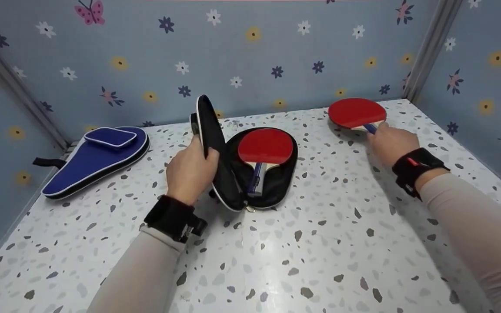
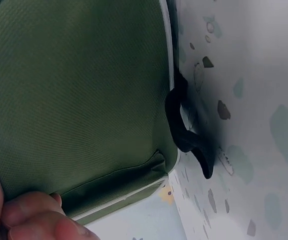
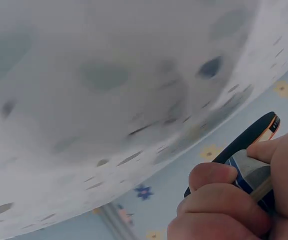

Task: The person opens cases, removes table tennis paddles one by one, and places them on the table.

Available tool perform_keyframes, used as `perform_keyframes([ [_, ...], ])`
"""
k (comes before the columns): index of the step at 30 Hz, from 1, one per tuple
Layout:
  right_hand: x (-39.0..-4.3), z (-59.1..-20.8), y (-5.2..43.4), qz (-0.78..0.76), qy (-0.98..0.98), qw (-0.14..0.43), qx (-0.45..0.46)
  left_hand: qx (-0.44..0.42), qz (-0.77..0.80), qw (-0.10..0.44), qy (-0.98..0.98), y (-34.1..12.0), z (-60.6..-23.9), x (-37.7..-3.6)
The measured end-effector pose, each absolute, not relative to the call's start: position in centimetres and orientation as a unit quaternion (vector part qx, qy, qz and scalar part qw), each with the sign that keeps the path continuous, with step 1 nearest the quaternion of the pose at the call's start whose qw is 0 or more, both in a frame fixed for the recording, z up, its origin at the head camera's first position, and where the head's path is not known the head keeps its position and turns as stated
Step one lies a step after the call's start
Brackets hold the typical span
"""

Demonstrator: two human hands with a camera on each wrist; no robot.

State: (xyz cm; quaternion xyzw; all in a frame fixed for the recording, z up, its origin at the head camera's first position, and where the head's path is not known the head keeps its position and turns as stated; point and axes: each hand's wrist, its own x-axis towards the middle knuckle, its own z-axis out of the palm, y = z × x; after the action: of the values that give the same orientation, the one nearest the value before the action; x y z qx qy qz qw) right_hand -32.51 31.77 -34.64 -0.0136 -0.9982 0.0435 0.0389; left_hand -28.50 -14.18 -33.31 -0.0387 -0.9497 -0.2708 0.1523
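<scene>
My left hand (image 1: 192,169) grips the raised flap (image 1: 211,145) of an unzipped black-lined paddle case, thumb on the inner side. In the left wrist view the flap's green outer face (image 2: 83,90) shows, with a pocket near the fingers and a black strap (image 2: 181,132) beside it. A red table tennis paddle (image 1: 265,145) lies in the case's other half (image 1: 278,195), handle toward me. At the right, my right hand (image 1: 394,145) holds a second red paddle (image 1: 357,113) by its handle, above the table. The right wrist view shows that paddle's dark underside (image 3: 246,137) and curled fingers (image 3: 219,197).
A closed blue paddle case (image 1: 98,163) with white piping and a black strap (image 1: 49,162) lies at the left. The speckled white table (image 1: 302,261) meets a flower-patterned wall (image 1: 242,52) at the back, with similar panels on both sides.
</scene>
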Motion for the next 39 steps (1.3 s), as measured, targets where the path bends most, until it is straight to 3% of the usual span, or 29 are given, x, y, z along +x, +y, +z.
perform_keyframes([
  [5,-32.3,-34.2,34.0,0.059,-0.996,-0.001,-0.069,-0.035,-0.272,0.15,-0.95,-14.2,-33.5,-28.6],
  [9,-31.8,-34.0,35.3,0.053,-0.995,0.0,-0.085,-0.038,-0.273,0.152,-0.949,-14.3,-33.6,-28.6],
  [20,-31.9,-33.6,37.9,-0.008,-0.997,-0.065,-0.028,-0.042,-0.282,0.159,-0.945,-14.2,-33.7,-28.4],
  [31,-32.0,-34.2,38.5,0.009,-0.995,-0.046,-0.088,-0.035,-0.284,0.148,-0.947,-14.2,-33.3,-28.5],
  [39,-30.9,-33.3,37.3,-0.042,-0.996,-0.058,-0.054,-0.036,-0.285,0.154,-0.945,-14.1,-33.3,-28.6],
])
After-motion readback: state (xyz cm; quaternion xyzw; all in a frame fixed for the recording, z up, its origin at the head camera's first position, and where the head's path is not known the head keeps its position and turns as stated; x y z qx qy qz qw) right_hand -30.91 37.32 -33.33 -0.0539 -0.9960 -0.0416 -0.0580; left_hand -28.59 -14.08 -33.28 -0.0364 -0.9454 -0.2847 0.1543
